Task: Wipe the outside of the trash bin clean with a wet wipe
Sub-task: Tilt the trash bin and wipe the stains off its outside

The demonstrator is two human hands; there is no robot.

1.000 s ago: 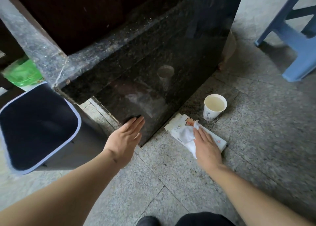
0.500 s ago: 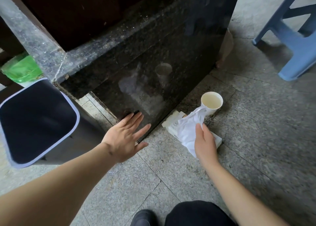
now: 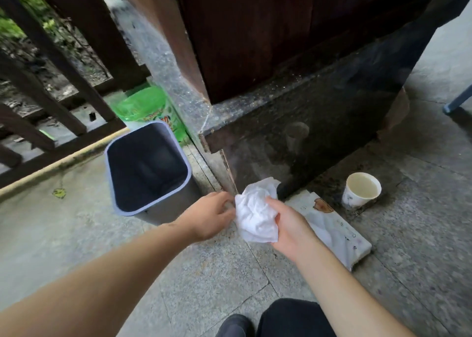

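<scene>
A grey trash bin (image 3: 163,210) with a pale rim stands upright and empty on the stone floor, left of centre. My right hand (image 3: 288,224) grips a crumpled white wet wipe (image 3: 256,215) in front of me, above the floor. My left hand (image 3: 208,215) is at the wipe's left edge, fingers curled and touching it, just right of the bin's near corner. The wet wipe pack (image 3: 332,224) lies flat on the floor to the right of my right hand.
A paper cup (image 3: 361,192) with pale liquid stands beyond the pack. A dark polished stone base (image 3: 319,137) of a wooden pillar rises behind the hands. A green plastic container (image 3: 148,107) sits behind the bin, beside wooden railings (image 3: 51,81). My dark shoe and knee (image 3: 281,321) are at the bottom.
My right hand has lifted the wipe free of the pack and bunched it up. My left hand came off the stone base to meet the wipe. The view swung left, showing the whole bin.
</scene>
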